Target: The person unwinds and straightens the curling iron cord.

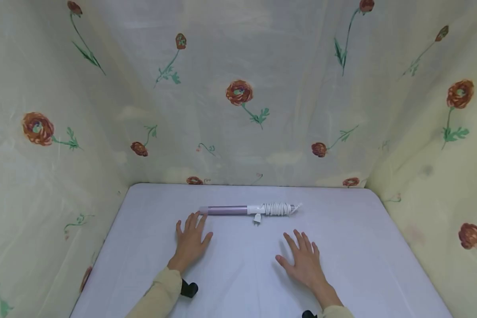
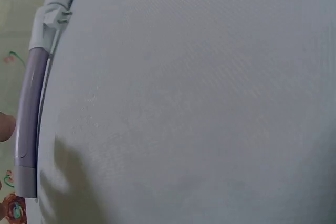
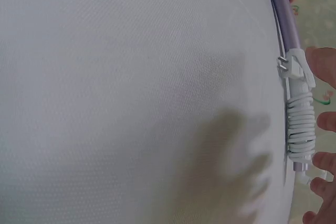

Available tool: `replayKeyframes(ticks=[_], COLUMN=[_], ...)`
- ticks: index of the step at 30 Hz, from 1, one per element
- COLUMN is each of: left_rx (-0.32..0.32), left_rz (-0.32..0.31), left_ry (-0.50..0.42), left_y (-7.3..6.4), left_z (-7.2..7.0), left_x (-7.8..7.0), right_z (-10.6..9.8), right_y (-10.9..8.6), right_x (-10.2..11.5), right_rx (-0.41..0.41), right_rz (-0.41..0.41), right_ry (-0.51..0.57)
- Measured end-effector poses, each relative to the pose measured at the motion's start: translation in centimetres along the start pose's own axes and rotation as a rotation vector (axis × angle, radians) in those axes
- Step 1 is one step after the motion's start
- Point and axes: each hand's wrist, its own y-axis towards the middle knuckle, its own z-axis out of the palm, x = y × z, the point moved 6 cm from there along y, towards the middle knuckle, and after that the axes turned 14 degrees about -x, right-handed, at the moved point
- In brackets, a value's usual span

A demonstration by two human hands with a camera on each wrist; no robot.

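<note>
A slim lavender rod-shaped electric appliance lies crosswise toward the back of the table. White cord is wound tightly round its right part, and a two-pin plug sticks out toward the front. My left hand has its fingers spread, with the fingertips at the appliance's left end; whether they touch it I cannot tell. Palm down and empty, my right hand hovers over the table in front of the corded part, casting a shadow. Fingertips show at the right edge of the right wrist view.
The table has a pale, lightly textured cover and rounded far corners. Flower-printed curtains hang behind it and along both sides. Black wrist mounts sit by the sleeves.
</note>
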Motion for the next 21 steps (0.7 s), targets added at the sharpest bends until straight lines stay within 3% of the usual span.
replayKeyframes(ticks=[10,15,21], left_rx=[-0.028,0.028,0.109], left_rz=[0.156,0.153,0.135], left_ry=[0.005,-0.062,-0.055], left_y=[2.2,3.5,4.3], left_z=[3.1,4.5,6.0], left_x=[-1.2,-1.4,-1.3], right_z=[0.4,0.8,1.5], right_y=[-0.9,-1.4,-1.7], right_x=[0.4,0.9,1.2], right_rx=[-0.016,-0.012,0.019], right_rz=[-0.028,-0.024,0.012], right_ry=[0.067,0.086,0.076])
